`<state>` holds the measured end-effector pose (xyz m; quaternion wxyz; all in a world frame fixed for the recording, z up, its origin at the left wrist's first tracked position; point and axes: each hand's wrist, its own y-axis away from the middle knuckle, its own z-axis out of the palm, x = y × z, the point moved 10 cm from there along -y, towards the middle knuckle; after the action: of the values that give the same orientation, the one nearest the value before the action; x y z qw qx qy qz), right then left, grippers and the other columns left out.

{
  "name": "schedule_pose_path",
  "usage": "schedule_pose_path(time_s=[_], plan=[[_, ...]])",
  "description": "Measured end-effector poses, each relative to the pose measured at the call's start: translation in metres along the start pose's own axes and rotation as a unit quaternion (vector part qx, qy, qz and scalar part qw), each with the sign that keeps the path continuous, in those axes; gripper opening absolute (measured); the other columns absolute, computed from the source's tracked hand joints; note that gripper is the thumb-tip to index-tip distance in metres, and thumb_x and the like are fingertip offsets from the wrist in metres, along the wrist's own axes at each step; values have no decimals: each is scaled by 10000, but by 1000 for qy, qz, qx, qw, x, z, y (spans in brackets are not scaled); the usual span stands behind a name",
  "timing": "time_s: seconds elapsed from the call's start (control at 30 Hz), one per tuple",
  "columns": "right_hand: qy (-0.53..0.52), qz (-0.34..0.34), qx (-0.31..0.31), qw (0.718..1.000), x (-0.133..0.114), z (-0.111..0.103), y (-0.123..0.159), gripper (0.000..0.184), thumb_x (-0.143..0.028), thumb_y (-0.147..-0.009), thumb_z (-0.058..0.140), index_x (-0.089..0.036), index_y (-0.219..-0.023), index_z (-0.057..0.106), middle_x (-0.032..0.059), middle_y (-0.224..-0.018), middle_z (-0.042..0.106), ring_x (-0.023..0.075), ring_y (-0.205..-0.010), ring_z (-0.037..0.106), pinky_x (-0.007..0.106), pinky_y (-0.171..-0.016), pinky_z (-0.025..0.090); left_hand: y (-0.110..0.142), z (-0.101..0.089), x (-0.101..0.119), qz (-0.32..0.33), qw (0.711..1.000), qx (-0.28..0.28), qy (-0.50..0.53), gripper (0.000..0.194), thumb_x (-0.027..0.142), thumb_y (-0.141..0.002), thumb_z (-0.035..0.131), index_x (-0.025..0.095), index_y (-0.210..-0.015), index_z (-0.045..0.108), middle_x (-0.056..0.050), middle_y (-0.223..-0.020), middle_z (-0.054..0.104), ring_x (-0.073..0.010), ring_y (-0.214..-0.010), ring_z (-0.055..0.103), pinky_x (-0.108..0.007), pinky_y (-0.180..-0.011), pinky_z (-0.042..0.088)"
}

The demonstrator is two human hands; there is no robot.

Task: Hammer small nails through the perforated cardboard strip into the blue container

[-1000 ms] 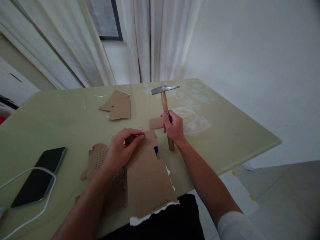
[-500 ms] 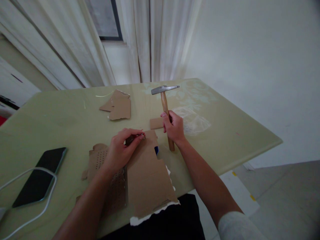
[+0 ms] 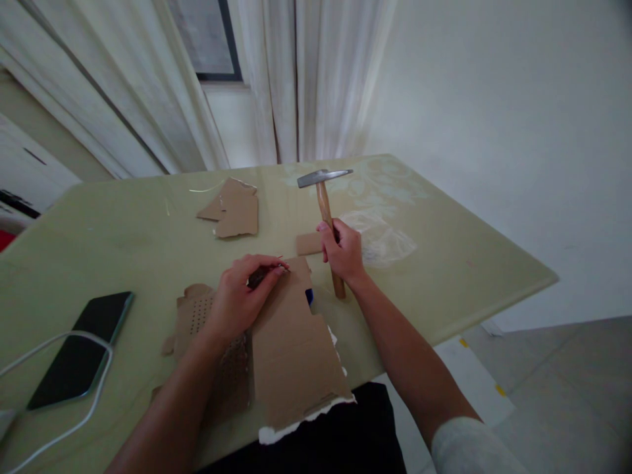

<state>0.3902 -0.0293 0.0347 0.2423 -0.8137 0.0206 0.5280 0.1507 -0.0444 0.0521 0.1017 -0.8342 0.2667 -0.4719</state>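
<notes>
My right hand [image 3: 344, 250] is wrapped round the wooden handle of a hammer [image 3: 326, 197], which stands upright with its steel head on top, above the table. Over the far end of a torn brown cardboard piece [image 3: 299, 355], my left hand [image 3: 247, 289] is closed in a pinch. Between its thumb and fingers a thin, nail-like piece [image 3: 285, 266] shows, mostly hidden by the fingertips. Under my left forearm lies another cardboard piece [image 3: 201, 313] with rows of small holes. Something blue [image 3: 309, 297] peeks out at the notch in the cardboard's right edge.
On the pale green table [image 3: 469, 283] lie torn cardboard scraps [image 3: 239, 210], a small cardboard strip [image 3: 308, 243] and a clear plastic bag [image 3: 388, 240]. A dark phone [image 3: 81, 352] is at the left, with a white cable [image 3: 101, 388] across it. Curtains and a wall stand behind.
Almost nothing differs. The hammer's head has tipped very slightly to the left, and both hands keep their grips in nearly the same place.
</notes>
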Motion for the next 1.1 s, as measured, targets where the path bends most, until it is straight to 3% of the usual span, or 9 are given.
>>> schedule_pose_path(time_s=[0.6,1.1], plan=[[0,0,-1,1000,0,1,-1,450,-595,-1066,515,-193,-912,649,-32,-570,544,105,-494,555,241,-526,399,1,-3,0,4,1000,16,-7,172,356,-1006,716,238,-1064,826,-38,-1014,836,-199,-910,742,-343,-879,566],[1,2,-4,1000,1,1,0,452,-597,-1067,523,-192,-909,646,-35,-577,545,103,-508,565,234,-534,399,1,-1,8,31,999,-6,-40,167,336,-1025,682,247,-1063,818,-40,-984,816,-194,-851,705,-365,-887,556]])
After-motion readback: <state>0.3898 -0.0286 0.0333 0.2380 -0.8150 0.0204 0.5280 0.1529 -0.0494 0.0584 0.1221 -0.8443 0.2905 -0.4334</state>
